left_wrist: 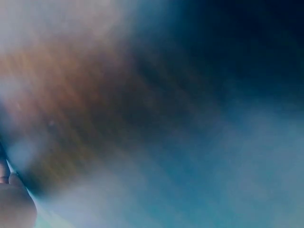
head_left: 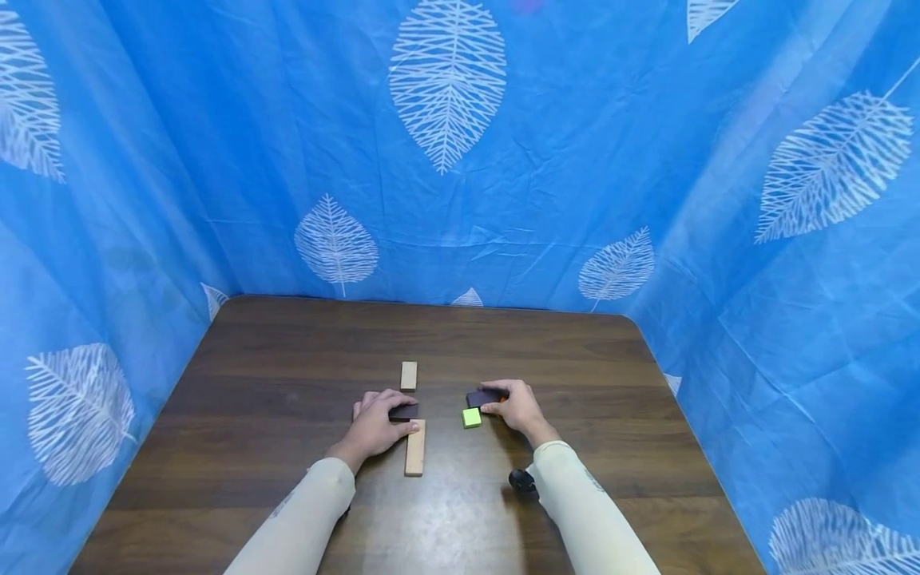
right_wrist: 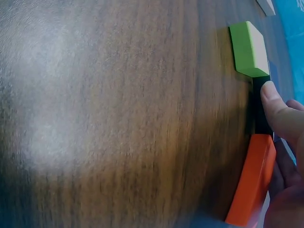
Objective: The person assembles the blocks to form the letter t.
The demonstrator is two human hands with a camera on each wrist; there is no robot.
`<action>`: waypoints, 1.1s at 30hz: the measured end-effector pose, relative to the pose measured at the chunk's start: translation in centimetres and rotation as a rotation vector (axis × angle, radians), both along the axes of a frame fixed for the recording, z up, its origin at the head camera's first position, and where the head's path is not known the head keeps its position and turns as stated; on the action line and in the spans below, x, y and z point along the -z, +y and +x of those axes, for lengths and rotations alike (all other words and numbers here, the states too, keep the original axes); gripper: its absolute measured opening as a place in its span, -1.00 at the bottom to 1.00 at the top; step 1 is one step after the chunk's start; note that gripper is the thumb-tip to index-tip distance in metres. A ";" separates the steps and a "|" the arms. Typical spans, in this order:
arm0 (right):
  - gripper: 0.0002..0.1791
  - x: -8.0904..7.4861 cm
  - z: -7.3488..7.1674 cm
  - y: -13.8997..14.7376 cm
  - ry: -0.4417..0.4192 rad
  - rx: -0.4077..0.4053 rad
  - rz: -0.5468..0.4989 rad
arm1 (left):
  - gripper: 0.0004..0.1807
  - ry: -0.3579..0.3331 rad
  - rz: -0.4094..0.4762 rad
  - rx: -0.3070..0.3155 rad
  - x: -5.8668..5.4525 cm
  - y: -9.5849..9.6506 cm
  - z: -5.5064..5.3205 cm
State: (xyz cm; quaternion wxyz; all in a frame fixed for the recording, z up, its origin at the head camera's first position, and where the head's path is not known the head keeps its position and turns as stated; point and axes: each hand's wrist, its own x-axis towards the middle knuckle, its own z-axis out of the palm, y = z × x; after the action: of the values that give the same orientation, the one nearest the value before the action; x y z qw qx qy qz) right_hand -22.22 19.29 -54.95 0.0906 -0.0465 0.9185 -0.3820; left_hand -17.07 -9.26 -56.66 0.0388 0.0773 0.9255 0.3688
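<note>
Closest to the camera are 2 pale sleeves, the left sleeve (head_left: 302, 507) and the right sleeve (head_left: 585, 511), coming in from the near edge, with a black rounded thing (head_left: 521, 480) sticking out beside the right cuff. The left hand (head_left: 375, 425) has its thumb and fingers curved in around the left dark block (head_left: 404, 412), so it's a narrow grip, gap filled by the block. Its thumb tip overlaps the far end of the near pale block (head_left: 414, 455); the far pale block (head_left: 409, 375) lies just past the fingers. Left wrist cam is basically a smear, so no help there.

The right hand (head_left: 521, 409) pinches the right dark block (head_left: 481, 398), thumb along the near side, fingers on the far side, opened only about as wide as the block. A green block (head_left: 470, 418) sits at that block's left end, on the near side, and an orange block (right_wrist: 251, 180) is at its right end, mostly hidden by the hand from above. Everything's on a brown wood table (head_left: 287, 343), with a blue leaf-print curtain (head_left: 287, 120) behind.
</note>
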 end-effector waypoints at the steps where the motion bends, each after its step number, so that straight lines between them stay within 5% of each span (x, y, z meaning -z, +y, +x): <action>1: -0.56 0.0 0.0 0.0 0.000 0.002 0.001 | -0.56 0.000 0.001 0.001 0.0 0.0 0.0; 12: -0.65 0.5 0.2 0.4 0.128 -0.098 0.056 | -0.56 -0.025 -0.006 0.000 -0.2 0.0 -0.1; 21: -0.66 -0.2 0.0 -0.6 0.181 -0.043 0.009 | -0.56 -0.016 0.004 0.010 -0.2 -0.1 0.1; 33: -0.70 -0.2 1.2 -4.3 0.278 -0.200 0.001 | -0.58 -0.001 0.012 0.011 -0.3 0.0 0.2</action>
State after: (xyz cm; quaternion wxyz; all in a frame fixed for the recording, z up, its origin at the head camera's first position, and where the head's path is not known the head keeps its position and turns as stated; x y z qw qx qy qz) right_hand -20.99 14.95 -54.73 0.0002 -0.1899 0.9131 -0.3608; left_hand -16.88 -9.25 -56.36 0.0409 0.0826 0.9227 0.3744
